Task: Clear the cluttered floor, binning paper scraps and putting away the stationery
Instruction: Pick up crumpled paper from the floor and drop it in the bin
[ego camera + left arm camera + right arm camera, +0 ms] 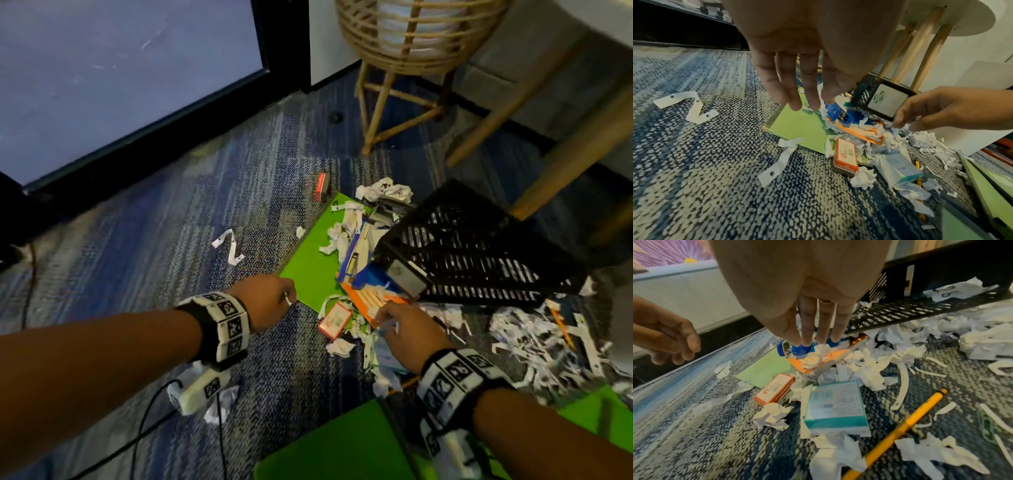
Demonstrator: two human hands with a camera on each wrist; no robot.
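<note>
Torn and crumpled paper scraps [534, 339] litter the blue carpet round a tipped black mesh tray [479, 246]. On a green folder [311, 260] lie a blue stapler [356, 253] and an orange notebook [370, 298]. My right hand [383, 317] reaches down onto the notebook and pinches a white paper scrap [818, 356] in its fingertips. My left hand [291, 296] hovers over the folder's near corner, fingers straight [795, 104], holding nothing. An orange staple box [335, 320], a teal box [835, 407] and a yellow pencil [900, 426] lie just in front of my right hand.
A white punched strip [229, 246] lies alone on the carpet to the left, and a second red box [322, 186] lies beyond the folder. A wicker stand [404, 85] and wooden table legs [565, 164] rise behind. Another green folder [342, 445] lies near me.
</note>
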